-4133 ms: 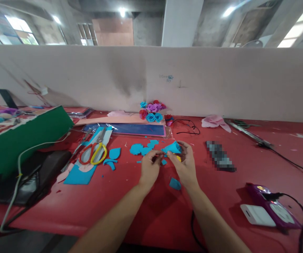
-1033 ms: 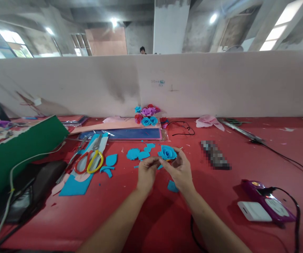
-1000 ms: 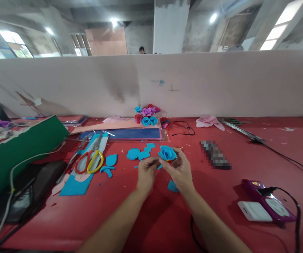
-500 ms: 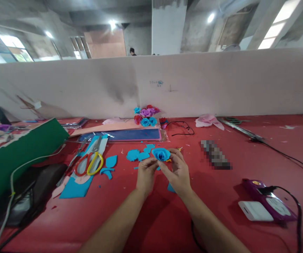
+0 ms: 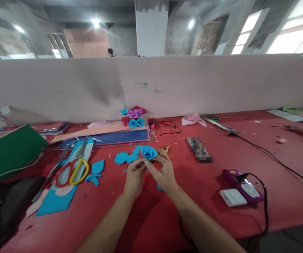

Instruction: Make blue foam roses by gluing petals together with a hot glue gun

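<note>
A blue paper flower (image 5: 148,153), shaped like a rose, is held above the red table by both hands. My left hand (image 5: 135,175) is closed, its thumb and fingers pinching at the flower's underside. My right hand (image 5: 164,172) is closed too, fingers behind the bloom and thumb in front near its base. The flower's base is hidden by the fingertips. Just behind and left of the hands lie cut blue paper petals (image 5: 121,157). A separate blue petal (image 5: 98,167) and a curled blue strip (image 5: 93,179) rest farther left.
Scissors (image 5: 75,172) with red and yellow handles lie on blue sheets at left. A bunch of finished flowers (image 5: 134,114) stands by the partition. Glasses (image 5: 170,127) lie near it. A purple power strip (image 5: 242,186) with a white charger (image 5: 232,197) and cable is at right.
The whole view has swung to the right, so things on the table appear farther left. Both hands keep hold of the flower, with little change in grip.
</note>
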Available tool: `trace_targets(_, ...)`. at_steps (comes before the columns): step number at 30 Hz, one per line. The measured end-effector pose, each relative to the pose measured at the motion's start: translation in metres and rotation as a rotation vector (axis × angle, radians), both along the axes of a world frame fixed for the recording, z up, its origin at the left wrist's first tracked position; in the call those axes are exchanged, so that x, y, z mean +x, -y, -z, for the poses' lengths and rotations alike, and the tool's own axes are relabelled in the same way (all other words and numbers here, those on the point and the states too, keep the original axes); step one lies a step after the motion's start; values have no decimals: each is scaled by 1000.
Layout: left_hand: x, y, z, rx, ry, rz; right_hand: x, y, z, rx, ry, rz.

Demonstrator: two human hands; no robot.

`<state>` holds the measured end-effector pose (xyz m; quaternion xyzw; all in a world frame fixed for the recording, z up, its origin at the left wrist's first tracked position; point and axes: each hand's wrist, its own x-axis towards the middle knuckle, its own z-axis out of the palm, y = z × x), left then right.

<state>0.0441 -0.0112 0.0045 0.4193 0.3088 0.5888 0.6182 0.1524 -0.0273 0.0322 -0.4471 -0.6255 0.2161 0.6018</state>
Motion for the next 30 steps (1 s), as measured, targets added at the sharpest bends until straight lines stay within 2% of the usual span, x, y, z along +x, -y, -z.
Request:
trace_targets(6,-1,-1,-3,-43,-27,-12,1,-2,0,-10,21,24)
trace_targets(9,-5,-6,-4,-62,8,-81,1,-5,4,-16,-16,31)
trace_targets(13,-10,-12,-4,-108,29,-172,-1,-11,11,-143,-73,-106)
trace_targets(17,-10,-13,-4,-176,46,-123,-5,-14,16,-233,-95,-239)
trace_targets(21,-9,-10,-9,-171,60,-51,-5,-14,15,-235,-123,-265)
trace_targets(24,-11,-9,-16,-108,1,4,-5,-14,16,-238,-150,-268)
trace_targets(30,-18,-9,-23,-30,-90,-70,-6,-17,26,-281,-173,-279)
